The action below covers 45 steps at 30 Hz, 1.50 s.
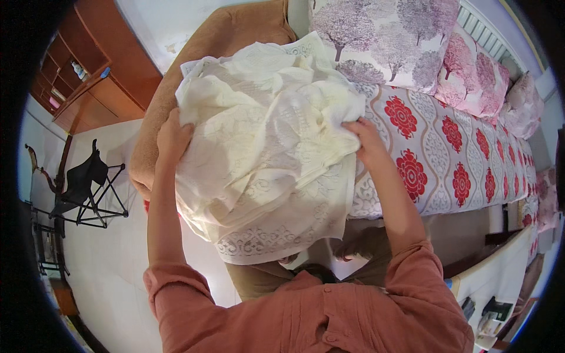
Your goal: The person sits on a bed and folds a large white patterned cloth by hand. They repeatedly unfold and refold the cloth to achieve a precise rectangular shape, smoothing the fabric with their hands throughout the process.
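Head view: a crumpled cream lace cloth is held before the brown armrest and patterned seat, its sides pinched by the fingers of the left hand and right hand. Tearing could be caused by uneven pulling. Forward movement is obstructed by cushions.

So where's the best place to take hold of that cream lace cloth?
Probably by its outer edges, coming in from left and right. The cream lace cloth is limp, its middle crumpled into loose folds, but its edges show at either side. The left hand is at one side, the right hand opposite.
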Each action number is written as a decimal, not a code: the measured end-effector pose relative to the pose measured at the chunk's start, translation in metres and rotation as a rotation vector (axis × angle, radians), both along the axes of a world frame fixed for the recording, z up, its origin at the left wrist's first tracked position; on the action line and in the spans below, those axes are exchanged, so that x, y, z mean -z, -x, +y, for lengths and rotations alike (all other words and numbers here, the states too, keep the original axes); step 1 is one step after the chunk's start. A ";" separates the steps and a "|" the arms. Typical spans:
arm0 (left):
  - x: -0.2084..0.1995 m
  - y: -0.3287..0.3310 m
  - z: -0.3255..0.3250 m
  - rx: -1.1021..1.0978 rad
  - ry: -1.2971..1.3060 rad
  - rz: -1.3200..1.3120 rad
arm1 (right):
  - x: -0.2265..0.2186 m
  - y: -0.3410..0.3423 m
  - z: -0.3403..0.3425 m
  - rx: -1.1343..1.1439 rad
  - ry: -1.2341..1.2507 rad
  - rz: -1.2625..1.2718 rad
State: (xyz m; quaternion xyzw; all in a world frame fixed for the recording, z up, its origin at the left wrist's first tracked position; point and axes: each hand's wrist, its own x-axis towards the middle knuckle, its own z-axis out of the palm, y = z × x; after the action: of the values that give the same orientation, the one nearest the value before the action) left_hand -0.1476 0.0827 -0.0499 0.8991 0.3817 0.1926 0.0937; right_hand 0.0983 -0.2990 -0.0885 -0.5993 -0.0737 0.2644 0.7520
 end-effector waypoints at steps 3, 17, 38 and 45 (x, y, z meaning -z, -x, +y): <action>-0.006 0.025 0.043 0.080 0.127 -0.435 | -0.051 0.010 -0.044 0.107 -0.173 -0.064; -0.029 -0.014 -0.026 0.191 -0.066 -0.221 | -0.014 0.016 -0.011 0.149 0.480 -1.160; -0.175 -0.018 -0.068 0.328 -0.268 -0.419 | -0.256 -0.049 0.035 0.268 0.073 -1.233; -0.269 -0.068 -0.067 0.344 -0.409 -0.448 | -0.315 -0.076 -0.031 0.187 0.336 -1.694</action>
State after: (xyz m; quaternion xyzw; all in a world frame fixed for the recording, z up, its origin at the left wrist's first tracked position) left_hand -0.0799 0.0152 0.2196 0.8857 0.1482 0.4392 0.0243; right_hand 0.1739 -0.3299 0.2264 -0.7011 -0.5192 -0.3262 0.3640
